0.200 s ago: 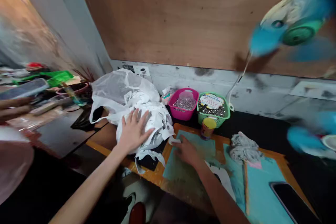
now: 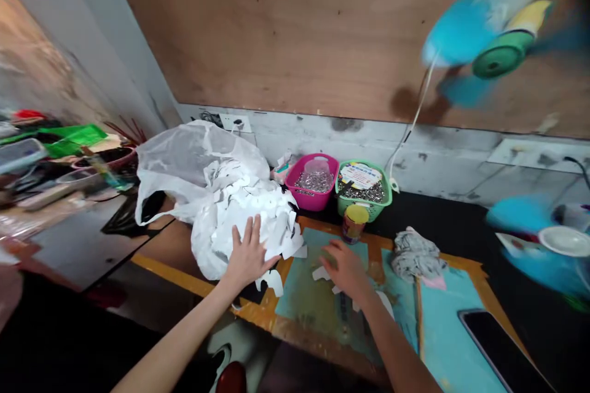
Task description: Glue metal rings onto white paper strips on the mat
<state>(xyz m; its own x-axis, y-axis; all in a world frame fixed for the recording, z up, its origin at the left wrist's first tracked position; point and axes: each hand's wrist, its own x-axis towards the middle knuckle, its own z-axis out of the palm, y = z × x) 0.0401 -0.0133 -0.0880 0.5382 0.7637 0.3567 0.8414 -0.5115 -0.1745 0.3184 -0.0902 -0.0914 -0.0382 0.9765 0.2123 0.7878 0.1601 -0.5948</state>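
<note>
Head view: the left hand (image 2: 249,255), fingers spread wide, presses a heap of white paper scraps (image 2: 251,209) against a translucent white plastic bag (image 2: 184,163). At four o'clock from the heap, small white scraps (image 2: 321,273) lie uncollected on a teal mat (image 2: 304,304) beneath the right hand (image 2: 346,270), its fingers loosely curled; whether they hold a scrap cannot be told.

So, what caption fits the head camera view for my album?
Left hand on white paper scraps, right hand over a teal mat.
</note>
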